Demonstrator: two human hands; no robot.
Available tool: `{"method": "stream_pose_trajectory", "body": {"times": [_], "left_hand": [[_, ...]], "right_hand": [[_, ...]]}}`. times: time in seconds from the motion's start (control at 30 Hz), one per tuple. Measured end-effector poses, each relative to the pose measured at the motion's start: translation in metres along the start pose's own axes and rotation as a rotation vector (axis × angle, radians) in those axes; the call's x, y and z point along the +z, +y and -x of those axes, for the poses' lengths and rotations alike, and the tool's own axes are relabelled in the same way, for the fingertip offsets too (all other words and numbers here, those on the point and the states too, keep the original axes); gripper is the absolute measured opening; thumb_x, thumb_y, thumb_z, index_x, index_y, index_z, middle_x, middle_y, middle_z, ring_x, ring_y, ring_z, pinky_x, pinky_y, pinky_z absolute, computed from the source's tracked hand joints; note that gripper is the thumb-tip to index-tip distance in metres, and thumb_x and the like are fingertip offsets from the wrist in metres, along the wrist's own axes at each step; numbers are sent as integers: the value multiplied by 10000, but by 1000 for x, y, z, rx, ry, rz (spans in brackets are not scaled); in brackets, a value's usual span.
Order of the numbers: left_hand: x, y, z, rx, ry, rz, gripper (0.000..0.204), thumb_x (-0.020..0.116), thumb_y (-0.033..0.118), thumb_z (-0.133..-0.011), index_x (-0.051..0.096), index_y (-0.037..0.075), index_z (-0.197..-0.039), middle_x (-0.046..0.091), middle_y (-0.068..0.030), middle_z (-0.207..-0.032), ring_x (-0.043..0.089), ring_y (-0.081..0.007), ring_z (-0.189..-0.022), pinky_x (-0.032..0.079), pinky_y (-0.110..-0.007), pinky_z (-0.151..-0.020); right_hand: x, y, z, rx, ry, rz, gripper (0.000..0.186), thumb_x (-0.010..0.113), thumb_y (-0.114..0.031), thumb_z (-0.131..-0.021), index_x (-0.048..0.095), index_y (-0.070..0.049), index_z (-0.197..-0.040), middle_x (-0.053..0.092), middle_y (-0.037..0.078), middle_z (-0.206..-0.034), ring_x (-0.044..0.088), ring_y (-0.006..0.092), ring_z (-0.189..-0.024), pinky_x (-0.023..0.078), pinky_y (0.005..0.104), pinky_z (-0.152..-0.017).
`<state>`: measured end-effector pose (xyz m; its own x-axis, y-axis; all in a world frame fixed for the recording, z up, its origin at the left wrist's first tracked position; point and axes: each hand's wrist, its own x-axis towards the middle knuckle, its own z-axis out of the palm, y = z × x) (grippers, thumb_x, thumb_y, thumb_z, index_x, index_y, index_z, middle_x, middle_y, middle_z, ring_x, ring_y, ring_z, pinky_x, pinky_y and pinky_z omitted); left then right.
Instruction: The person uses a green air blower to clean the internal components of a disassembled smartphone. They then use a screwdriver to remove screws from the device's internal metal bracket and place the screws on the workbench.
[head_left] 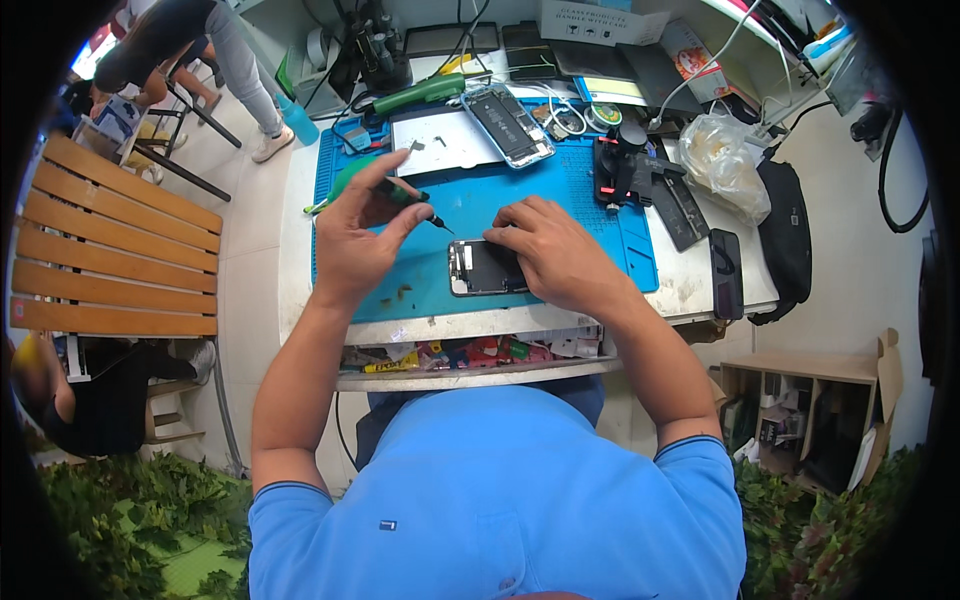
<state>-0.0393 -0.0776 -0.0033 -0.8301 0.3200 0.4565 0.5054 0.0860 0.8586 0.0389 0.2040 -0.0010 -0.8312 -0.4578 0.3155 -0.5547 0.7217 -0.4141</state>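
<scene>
My left hand is raised over the left part of the blue work mat. Its thumb and fingers curl round a green-and-black tool with a thin pointed tip; the palm hides part of it. The tip points down toward the upper left corner of a phone screen panel, which lies dark inner side up on the mat. My right hand is closed at the panel's upper right, fingertips at its far edge, covering its right end. Whether anything small is pinched there is hidden.
Beyond my hands, an opened phone body rests partly on a white pad. A black-and-red clamp fixture stands right, beside a plastic bag and a dark phone. An open drawer of small packets sits below the table edge.
</scene>
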Motion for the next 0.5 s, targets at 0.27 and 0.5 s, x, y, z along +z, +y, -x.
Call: {"method": "stream_pose_trajectory", "body": {"times": [0.27,0.5], "left_hand": [[10,-28,-19,-254,181,239,656,876,3,-1007,566,-2,-1585,791,-109,-1143,784,-130,-993,658,-270,-871],[22,-43,-28,-254,172,221,642,862,-6,-1011,559,-19,-1577,783,-105,-1129,777,-127,-1004,648,-259,-873]], "right_hand": [[0,6,-17,68,-133,64,422,627,32,-947,772,-8,-1341,726,154,-1214,676,361,-1168,534,485,-1042],[7,11,-30,128,-191,122,524,599,30,-957,701,11,-1471,714,175,-1258,690,378,-1187,545,505,-1065]]}}
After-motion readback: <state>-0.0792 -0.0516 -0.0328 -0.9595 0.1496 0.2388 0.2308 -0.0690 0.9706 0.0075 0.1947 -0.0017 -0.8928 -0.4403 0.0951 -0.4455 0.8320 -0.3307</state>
